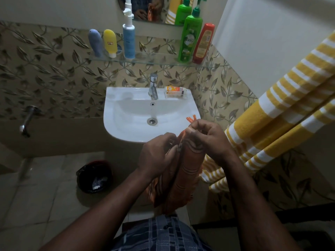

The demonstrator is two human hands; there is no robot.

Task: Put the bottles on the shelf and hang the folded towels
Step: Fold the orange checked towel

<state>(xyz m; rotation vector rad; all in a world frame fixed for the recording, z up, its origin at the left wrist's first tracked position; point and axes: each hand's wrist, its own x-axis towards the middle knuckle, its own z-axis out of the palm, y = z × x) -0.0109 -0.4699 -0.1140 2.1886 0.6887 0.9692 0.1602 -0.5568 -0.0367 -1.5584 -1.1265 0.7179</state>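
Observation:
An orange towel [186,171] with dark stripes and a fringe hangs folded in front of the sink. My left hand [157,154] pinches its upper left edge and my right hand [208,136] grips its top right corner. On the glass shelf [154,61] stand several bottles: a grey-blue tube [95,43], a yellow tube [110,42], a white and blue pump bottle [128,38], a green pump bottle [190,37] and a red bottle [203,43]. A yellow and white striped towel [282,113] hangs along the right wall.
The white sink [126,120] with a chrome tap [153,86] juts out below the shelf, with a small orange box [175,91] on its back rim. A black bin [94,176] stands on the tiled floor to the left. A mirror [150,9] hangs above.

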